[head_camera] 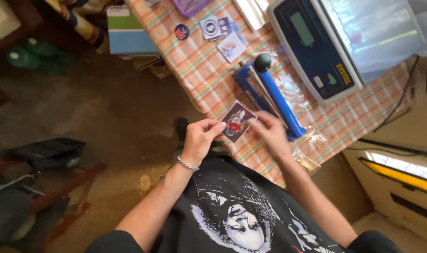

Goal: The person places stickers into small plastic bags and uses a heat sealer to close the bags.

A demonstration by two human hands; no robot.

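A small dark picture card (237, 122) in a clear sleeve is held between both my hands just above the front edge of the checked tablecloth (208, 79). My left hand (201, 138), with a metal bracelet on the wrist, pinches the card's near left corner. My right hand (269, 133) grips its right edge. Just behind the card lies a blue heat sealer (269, 93) with a black knob.
A white and blue weighing scale (316, 51) with a clear plastic bag on it stands at the table's right. Small stickers and cards (222, 35) lie at the back. A blue and green box (126, 33) sits to the left. Red frame and dark cloth lie on the floor at left.
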